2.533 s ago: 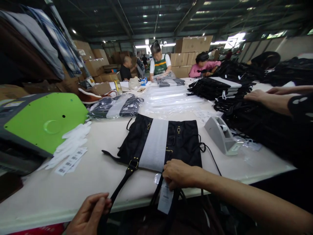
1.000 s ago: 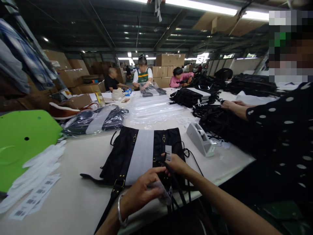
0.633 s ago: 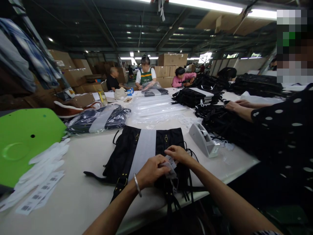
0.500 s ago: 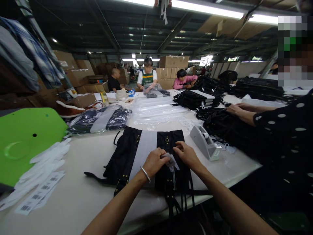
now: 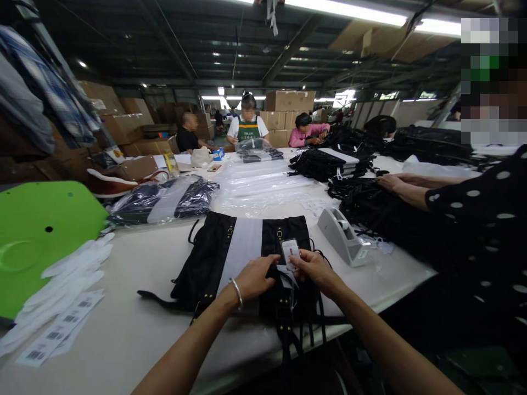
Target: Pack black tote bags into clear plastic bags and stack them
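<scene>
A black bag with small brass buckles lies flat in front of me, a pale grey wrap running across it. My right hand pinches a white hang tag above the bag's right half. More white paper and a thin string dangle below the tag. My left hand, with a silver bangle at the wrist, rests on the bag just left of the tag. Its thumb and fingers are apart, with black material between them. Black straps hang over the table's near edge.
A grey tape dispenser stands right of the bag. Plastic-wrapped bags, white gloves, barcode labels and a green panel are leftward. A co-worker's hands touch black bags at right; other people work across the table.
The hang tag has passed from my left hand to my right and now stands raised, its printed face visible. My left hand has opened. The view has shifted slightly.
</scene>
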A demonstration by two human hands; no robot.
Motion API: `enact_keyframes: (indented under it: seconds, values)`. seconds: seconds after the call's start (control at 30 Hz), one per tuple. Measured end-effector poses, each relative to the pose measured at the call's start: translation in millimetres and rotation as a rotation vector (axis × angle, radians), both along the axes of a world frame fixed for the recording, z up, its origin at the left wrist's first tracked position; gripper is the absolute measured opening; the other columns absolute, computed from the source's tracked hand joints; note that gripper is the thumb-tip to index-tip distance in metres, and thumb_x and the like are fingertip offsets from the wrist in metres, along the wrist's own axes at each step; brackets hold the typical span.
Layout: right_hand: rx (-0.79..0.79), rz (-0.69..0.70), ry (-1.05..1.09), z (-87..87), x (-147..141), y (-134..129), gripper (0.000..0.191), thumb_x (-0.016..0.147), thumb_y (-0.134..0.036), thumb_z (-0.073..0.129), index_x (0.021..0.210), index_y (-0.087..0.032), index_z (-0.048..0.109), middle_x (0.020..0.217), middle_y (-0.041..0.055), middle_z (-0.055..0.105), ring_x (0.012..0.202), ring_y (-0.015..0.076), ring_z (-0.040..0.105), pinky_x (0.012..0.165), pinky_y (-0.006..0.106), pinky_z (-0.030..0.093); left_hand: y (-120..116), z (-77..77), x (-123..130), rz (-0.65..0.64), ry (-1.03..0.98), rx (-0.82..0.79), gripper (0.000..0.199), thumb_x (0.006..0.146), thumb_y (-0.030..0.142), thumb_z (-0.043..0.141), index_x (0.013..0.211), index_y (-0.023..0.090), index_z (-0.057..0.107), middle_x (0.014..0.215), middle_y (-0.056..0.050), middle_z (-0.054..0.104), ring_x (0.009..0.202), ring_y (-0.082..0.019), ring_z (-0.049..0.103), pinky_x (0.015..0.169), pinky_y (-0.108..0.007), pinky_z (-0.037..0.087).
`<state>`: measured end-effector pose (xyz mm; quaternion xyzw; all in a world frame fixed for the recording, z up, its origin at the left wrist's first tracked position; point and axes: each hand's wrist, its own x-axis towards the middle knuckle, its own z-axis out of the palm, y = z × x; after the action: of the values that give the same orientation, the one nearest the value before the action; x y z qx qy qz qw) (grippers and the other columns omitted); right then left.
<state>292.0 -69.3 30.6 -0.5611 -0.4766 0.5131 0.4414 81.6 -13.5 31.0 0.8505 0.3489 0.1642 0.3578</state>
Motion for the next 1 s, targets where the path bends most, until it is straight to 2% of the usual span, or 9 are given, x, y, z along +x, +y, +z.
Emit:
enact_keyframes:
  seconds: [0.13, 0.27, 0.43, 0.53, 0.63, 0.73, 0.8, 0.9, 1.0]
  values:
    - [0.011, -0.017, -0.021, 1.0, -4, 1, 0.042, 0.077, -0.057, 0.068, 0.083, -0.016, 0.065, 0.072, -0.0012, 0.062, 0.055, 0.0089, 0.051, 0.049, 0.021, 0.035, 1, -15.1, 14, 0.142, -0.019, 0.032, 0.035, 0.074, 0.010, 0.058, 0.104, 0.021, 0.070, 0.106, -0.008, 0.072, 0.108, -0.028, 0.061, 0.102, -0.044, 0.038]
    - [-0.028, 0.002, -0.092, -4.1, -5, 2, 0.041, 0.076, -0.056, 0.066, 0.078, -0.015, 0.065, 0.062, -0.0038, 0.055, 0.050, 0.0070, 0.040, 0.047, 0.021, 0.028, 21, -18.4, 16, 0.290, -0.147, -0.072, 0.013, 0.081, 0.019, 0.056, 0.086, 0.020, 0.069, 0.085, -0.003, 0.071, 0.084, -0.019, 0.063, 0.080, -0.031, 0.046]
    - [-0.070, -0.051, -0.257, -26.9, -6, 17, 0.034, 0.077, -0.048, 0.063, 0.080, -0.015, 0.067, 0.064, -0.0016, 0.060, 0.054, 0.0103, 0.049, 0.051, 0.022, 0.034, 65, -15.2, 10, 0.470, -0.327, -0.305, 0.015, 0.085, 0.022, 0.054, 0.077, 0.015, 0.063, 0.055, 0.003, 0.054, 0.051, -0.009, 0.048, 0.051, -0.021, 0.037]
    - [-0.070, -0.108, -0.315, -37.5, -6, 25, 0.036, 0.073, -0.038, 0.067, 0.099, -0.013, 0.067, 0.069, -0.0011, 0.063, 0.062, 0.0140, 0.057, 0.060, 0.025, 0.042, 88, -6.3, 7, 0.530, -0.423, -0.453, 0.019, 0.088, 0.031, 0.056, 0.080, 0.014, 0.060, 0.053, 0.005, 0.052, 0.040, -0.005, 0.040, 0.042, -0.019, 0.032]
    - [0.021, -0.202, -0.522, -37.6, -4, 25, 0.060, 0.070, -0.035, 0.072, 0.124, -0.013, 0.058, 0.077, 0.0006, 0.065, 0.074, 0.0194, 0.063, 0.070, 0.030, 0.047, 98, 1.3, 6, 0.539, -0.519, -0.562, 0.024, 0.083, 0.036, 0.068, 0.081, 0.015, 0.057, 0.062, 0.001, 0.061, 0.046, -0.007, 0.054, 0.047, -0.020, 0.046]
    - [0.266, -0.314, -0.735, -27.6, -9, 25, 0.054, 0.076, -0.036, 0.067, 0.126, -0.017, 0.060, 0.103, 0.0084, 0.067, 0.097, 0.0255, 0.064, 0.083, 0.036, 0.050, 98, 4.0, 8, 0.515, -0.586, -0.597, 0.029, 0.077, 0.035, 0.076, 0.082, 0.015, 0.056, 0.069, -0.002, 0.065, 0.055, -0.010, 0.063, 0.058, -0.024, 0.056]
    - [0.353, -0.322, -0.672, -17.5, -18, 32, 0.046, 0.080, -0.036, 0.065, 0.122, -0.020, 0.063, 0.113, 0.0100, 0.066, 0.093, 0.0243, 0.065, 0.081, 0.037, 0.052, 95, 6.3, 10, 0.485, -0.606, -0.577, 0.028, 0.079, 0.034, 0.076, 0.086, 0.014, 0.058, 0.073, -0.003, 0.066, 0.056, -0.010, 0.064, 0.061, -0.025, 0.058]
    - [0.243, -0.231, -0.253, -3.5, -40, 52, 0.053, 0.080, -0.041, 0.066, 0.129, -0.021, 0.058, 0.120, 0.0101, 0.066, 0.069, 0.0169, 0.066, 0.059, 0.032, 0.055, 90, 14.8, 11, 0.398, -0.587, -0.497, 0.024, 0.085, 0.032, 0.068, 0.097, 0.014, 0.061, 0.084, -0.005, 0.069, 0.064, -0.010, 0.066, 0.069, -0.026, 0.058]
    - [0.110, -0.118, 0.073, 1.2, -57, 75, 0.051, 0.075, -0.047, 0.071, 0.115, -0.017, 0.064, 0.100, 0.0081, 0.072, 0.061, 0.0130, 0.064, 0.047, 0.024, 0.052, 85, 24.4, 5, 0.331, -0.479, -0.365, 0.025, 0.086, 0.029, 0.064, 0.108, 0.015, 0.062, 0.100, -0.006, 0.069, 0.078, -0.012, 0.068, 0.077, -0.027, 0.057]
